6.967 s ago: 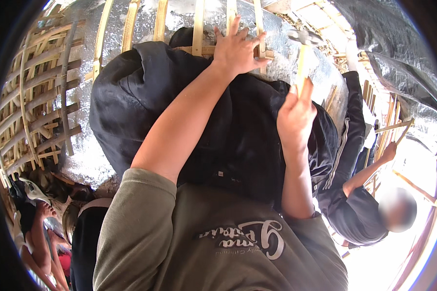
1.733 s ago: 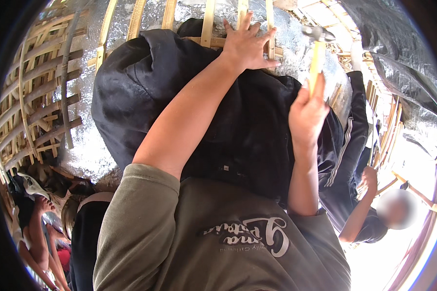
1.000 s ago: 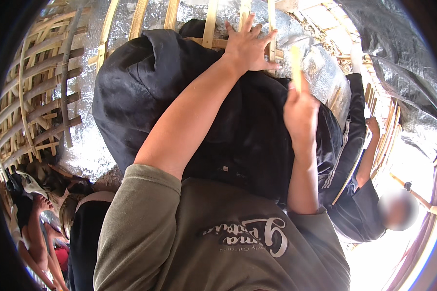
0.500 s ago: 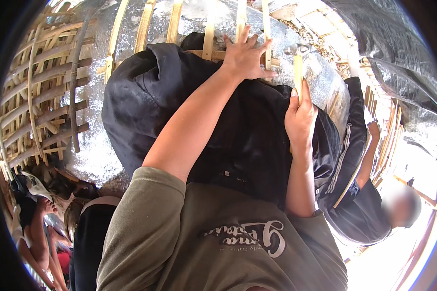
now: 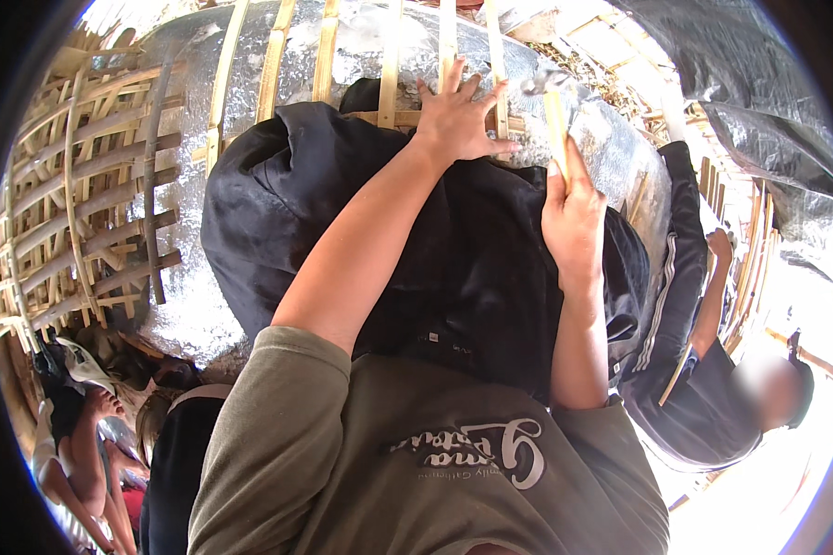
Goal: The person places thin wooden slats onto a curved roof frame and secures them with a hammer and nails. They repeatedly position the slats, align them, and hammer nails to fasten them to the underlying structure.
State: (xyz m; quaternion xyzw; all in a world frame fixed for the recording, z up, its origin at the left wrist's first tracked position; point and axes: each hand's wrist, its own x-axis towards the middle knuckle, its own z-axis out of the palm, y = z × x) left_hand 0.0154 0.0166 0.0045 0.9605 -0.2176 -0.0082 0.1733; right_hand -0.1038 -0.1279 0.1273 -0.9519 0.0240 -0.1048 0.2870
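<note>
My left hand (image 5: 457, 122) rests with its fingers spread over the wooden slats (image 5: 390, 65) at the end of a slatted frame, just beyond my knees. In my right hand (image 5: 574, 217) is a hammer (image 5: 556, 122), gripped by its pale wooden handle. The hammer's metal head points away from me, to the right of the outermost slat, and is slightly blurred. A thin wooden crosspiece (image 5: 512, 122) joins the slats' near ends, partly hidden behind my left hand. Black trousers (image 5: 491, 268) cover my bent legs below both arms.
Woven bamboo lattice panels (image 5: 83, 185) stand at the left. Silvery sheeting (image 5: 185, 305) lies under the frame. At the right sits a person in dark clothes (image 5: 703, 407), with a wooden strip nearby. Another person's limbs (image 5: 88, 453) show at lower left. Dark plastic sheeting (image 5: 759, 74) hangs at upper right.
The hammer has tipped slightly to the left in my right hand. My left hand stays spread on the slats. The whole view has shifted a little.
</note>
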